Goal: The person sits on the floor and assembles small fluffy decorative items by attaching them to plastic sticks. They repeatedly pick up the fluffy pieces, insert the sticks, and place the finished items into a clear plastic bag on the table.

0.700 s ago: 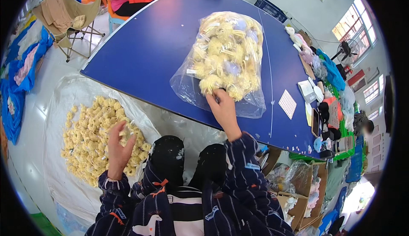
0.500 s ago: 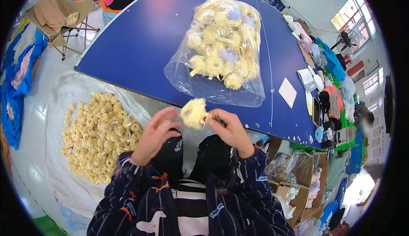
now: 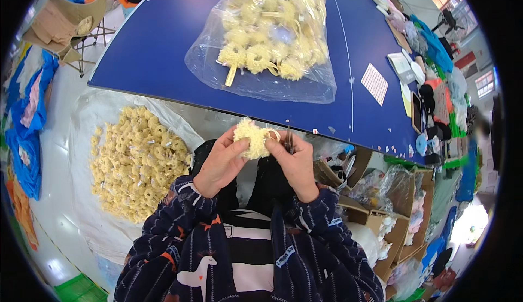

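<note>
A small fluffy pale-yellow plush piece (image 3: pixel 249 138) with a loop of ribbon is held between my two hands, just off the table's near edge. My left hand (image 3: pixel 220 163) pinches it on the left side. My right hand (image 3: pixel 294 163) grips its right side by the ribbon loop, thumb pressed on it. A thin dark pointed tool (image 3: pixel 289 140) sticks up among my right fingers; its kind is hard to make out. Beyond, a clear plastic bag (image 3: pixel 201 65) full of similar yellow plush pieces (image 3: pixel 257 58) lies on the blue table (image 3: pixel 147 56).
A big heap of yellow plush pieces (image 3: pixel 139 163) lies on a white sheet (image 3: pixel 81 193) at floor level, left. A dotted card (image 3: pixel 375 84), a phone (image 3: pixel 417 112) and a notebook (image 3: pixel 400 67) are on the table's right. Cardboard boxes (image 3: pixel 362 217) stand below right.
My left hand, apart from the plush piece before, now closes on it. The dark tool has come into sight in my right hand. The view has shifted, so the bag appears higher.
</note>
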`<state>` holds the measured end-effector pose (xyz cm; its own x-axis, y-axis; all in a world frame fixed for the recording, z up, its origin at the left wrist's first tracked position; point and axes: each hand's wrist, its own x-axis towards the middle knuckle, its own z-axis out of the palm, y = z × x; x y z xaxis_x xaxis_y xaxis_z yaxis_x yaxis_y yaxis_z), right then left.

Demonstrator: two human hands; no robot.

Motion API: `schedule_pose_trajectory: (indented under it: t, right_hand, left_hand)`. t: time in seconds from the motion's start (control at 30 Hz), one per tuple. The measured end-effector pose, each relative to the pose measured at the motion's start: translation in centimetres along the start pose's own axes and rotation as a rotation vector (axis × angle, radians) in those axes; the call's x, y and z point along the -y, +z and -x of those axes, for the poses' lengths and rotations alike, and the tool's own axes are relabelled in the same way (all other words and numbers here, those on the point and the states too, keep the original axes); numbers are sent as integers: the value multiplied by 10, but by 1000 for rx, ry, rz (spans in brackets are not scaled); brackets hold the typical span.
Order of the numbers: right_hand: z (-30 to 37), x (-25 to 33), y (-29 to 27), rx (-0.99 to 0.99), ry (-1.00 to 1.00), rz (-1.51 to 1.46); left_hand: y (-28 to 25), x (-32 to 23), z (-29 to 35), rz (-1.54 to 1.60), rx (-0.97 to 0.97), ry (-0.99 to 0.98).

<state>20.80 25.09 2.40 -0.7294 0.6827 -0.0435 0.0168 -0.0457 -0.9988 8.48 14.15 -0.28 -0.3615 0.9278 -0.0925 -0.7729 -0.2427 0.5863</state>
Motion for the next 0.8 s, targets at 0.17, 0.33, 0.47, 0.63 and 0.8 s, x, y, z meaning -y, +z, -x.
schedule_pose_trajectory:
  t: [0.17, 0.33, 0.47, 0.63, 0.8]
  right_hand:
    - [0, -5, -11, -46, 45, -245]
    - [1, -1, -32, 69, 167, -609]
    - [13, 20, -60, 668, 361, -273]
    - [20, 7, -32, 36, -340, 767]
    - [18, 3, -3, 30, -668, 747]
  left_hand:
    - [-2, 9, 3, 93, -45, -103]
    - [-13, 12, -2, 276, -61, -108]
    - [-10, 6, -1, 265, -96, -92]
    - [5, 7, -5, 264, -105, -67]
    - [18, 11, -6, 159, -121, -25]
